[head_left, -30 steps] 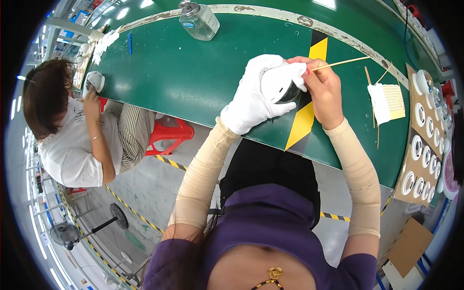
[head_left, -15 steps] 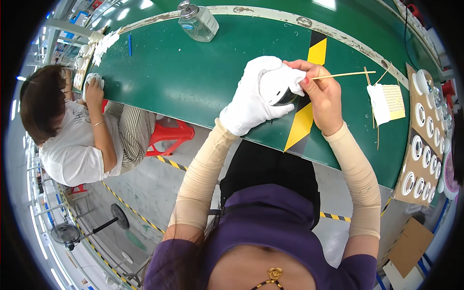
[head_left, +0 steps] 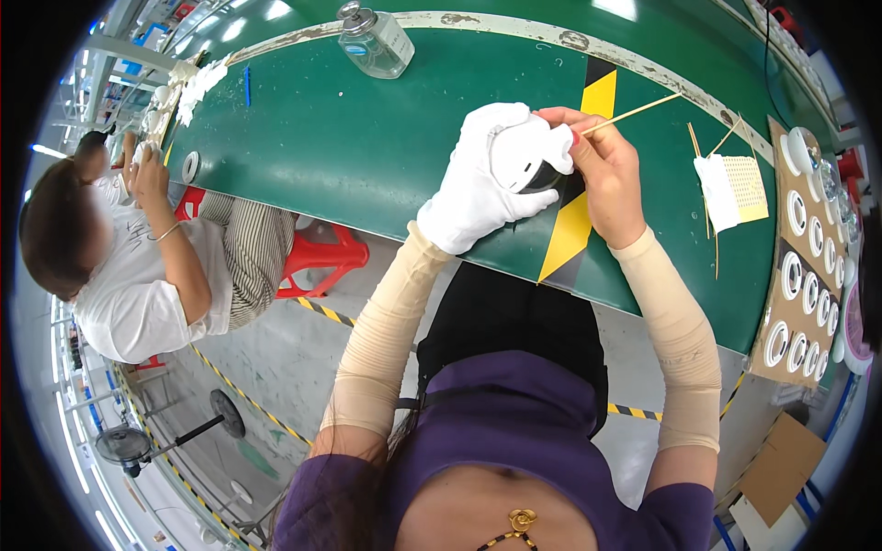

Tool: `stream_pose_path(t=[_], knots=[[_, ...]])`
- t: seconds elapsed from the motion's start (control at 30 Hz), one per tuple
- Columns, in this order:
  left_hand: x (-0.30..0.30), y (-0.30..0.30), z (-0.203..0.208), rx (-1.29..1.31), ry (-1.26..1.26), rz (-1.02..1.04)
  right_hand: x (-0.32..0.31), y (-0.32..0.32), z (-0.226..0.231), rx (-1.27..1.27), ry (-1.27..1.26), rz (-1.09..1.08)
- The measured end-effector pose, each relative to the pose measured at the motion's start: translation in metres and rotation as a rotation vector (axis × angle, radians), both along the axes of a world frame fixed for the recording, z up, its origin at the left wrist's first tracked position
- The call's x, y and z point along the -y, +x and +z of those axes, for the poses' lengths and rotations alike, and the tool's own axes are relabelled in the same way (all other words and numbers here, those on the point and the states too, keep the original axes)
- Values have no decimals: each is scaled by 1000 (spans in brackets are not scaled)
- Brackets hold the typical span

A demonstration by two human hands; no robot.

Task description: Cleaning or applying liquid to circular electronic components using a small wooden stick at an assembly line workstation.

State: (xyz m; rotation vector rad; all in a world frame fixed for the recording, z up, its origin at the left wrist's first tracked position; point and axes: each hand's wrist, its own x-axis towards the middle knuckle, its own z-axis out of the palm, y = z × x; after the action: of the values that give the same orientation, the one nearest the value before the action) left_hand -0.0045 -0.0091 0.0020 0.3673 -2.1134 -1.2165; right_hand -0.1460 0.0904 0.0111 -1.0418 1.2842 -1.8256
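In a white glove, my left hand (head_left: 464, 193) is wrapped round a rounded white housing (head_left: 511, 158) with small slots and a glossy dark part, held above the green table. My bare right hand (head_left: 614, 184) pinches a thin wooden stick (head_left: 643, 108) together with a white cloth (head_left: 558, 145) bunched at its near end. That cloth rests against the housing's right side. Slanting up to the right, the stick's far end sticks out past my fingers. Its near tip is hidden by the cloth and fingers.
A glass bottle (head_left: 378, 53) stands at the back. To the right lie a dotted yellow pad (head_left: 751, 188), a white cloth (head_left: 718, 195), loose sticks and a cardboard sheet (head_left: 770, 338) with white rings. At left, a co-worker (head_left: 152, 285) sits near a white ring (head_left: 191, 167).
The stick's far end has swung upward and left, and my right hand has turned slightly. My left hand keeps its hold. The co-worker's hands have risen, and a white ring now lies beside them.
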Motion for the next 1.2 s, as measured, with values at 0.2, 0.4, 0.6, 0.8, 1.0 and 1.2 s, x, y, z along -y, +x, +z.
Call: stream_pose_path(t=[0.2, 0.4, 0.6, 0.8, 1.0, 1.2], knots=[[-1, -1, 1, -51, -44, 1, 4, -13, 2, 125, 217, -6], [-1, -1, -1, -5, -52, 37, -6, 5, 1, -67, -26, 37], [-6, -6, -9, -71, -38, 76, -7, 15, -4, -526, -150, -103], [-9, -3, -3, -30, -34, 91, -3, 10, 2, -141, -36, -77], [-12, -7, -13, -71, 28, 115, -8, 17, -6, -525, -157, -158], [-18, -12, -20, -112, 59, 188, -11, 23, -4, -571, -141, -165]])
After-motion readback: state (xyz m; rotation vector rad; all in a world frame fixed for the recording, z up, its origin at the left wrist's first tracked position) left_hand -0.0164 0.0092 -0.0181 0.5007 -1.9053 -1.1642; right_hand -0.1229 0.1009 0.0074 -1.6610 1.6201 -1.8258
